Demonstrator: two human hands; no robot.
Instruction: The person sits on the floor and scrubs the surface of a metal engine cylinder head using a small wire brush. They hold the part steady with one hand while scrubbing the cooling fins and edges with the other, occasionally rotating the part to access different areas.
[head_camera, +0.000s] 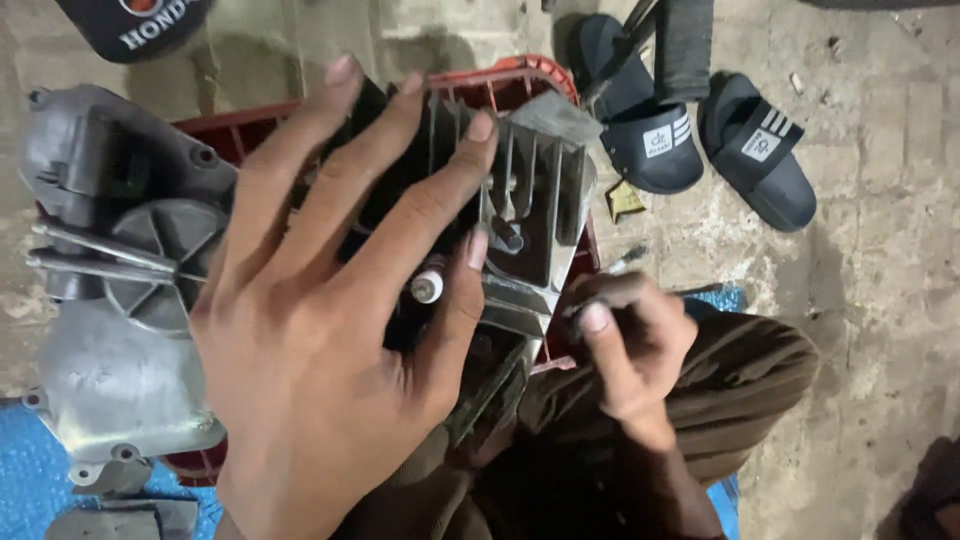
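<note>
My left hand (330, 300) lies spread over a finned grey metal cylinder head (535, 215), fingers across the fins and thumb by a white spark plug tip (428, 288). The head rests on a red plastic crate (520, 85). My right hand (630, 345) is closed around a small dark tool at the head's lower right edge; what the tool is I cannot tell. My knees in brown trousers (750, 370) are below.
A grey engine crankcase (110, 300) with long studs sits on the crate at left. Two dark slide sandals (755, 150) lie on the concrete floor at upper right, beside a black handlebar grip (683, 45). Blue sheet (30, 480) at lower left.
</note>
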